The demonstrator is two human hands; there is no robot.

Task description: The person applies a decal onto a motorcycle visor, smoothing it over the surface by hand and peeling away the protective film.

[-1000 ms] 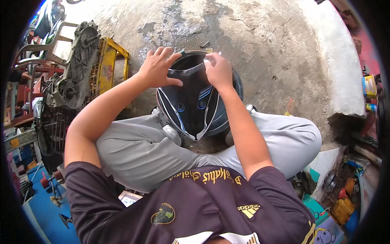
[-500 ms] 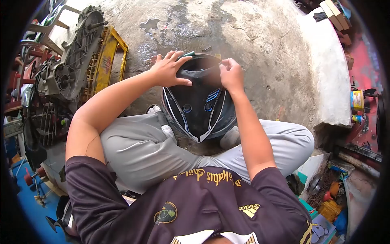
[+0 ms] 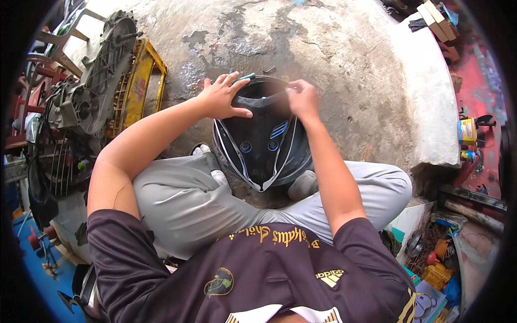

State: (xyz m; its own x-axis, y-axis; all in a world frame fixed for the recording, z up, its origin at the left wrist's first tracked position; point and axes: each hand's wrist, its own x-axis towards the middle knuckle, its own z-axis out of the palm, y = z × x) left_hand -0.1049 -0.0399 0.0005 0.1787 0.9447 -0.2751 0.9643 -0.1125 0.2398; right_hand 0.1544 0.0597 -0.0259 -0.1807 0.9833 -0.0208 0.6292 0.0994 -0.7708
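Between my bent legs sits a glossy black motorcycle fairing panel, with blue stripes, two round dark fittings and silver lines meeting in a point towards me. My left hand lies spread over its far left edge, thumb on the black surface. By the fingertips, a small teal piece shows at the rim. At the far right edge my right hand is closed in a pinch, smeared by motion; whatever it holds is hidden. A dark rounded form shows beneath the panel on the right.
An engine casing leans by a yellow crate on the left. On the wet concrete floor lies a small dark bent piece. A white ledge borders the right, near a yellow can. Assorted parts lie at lower right.
My right hand has shifted slightly left along the panel's far edge. My left hand stays spread in its place. The whole view has moved a little.
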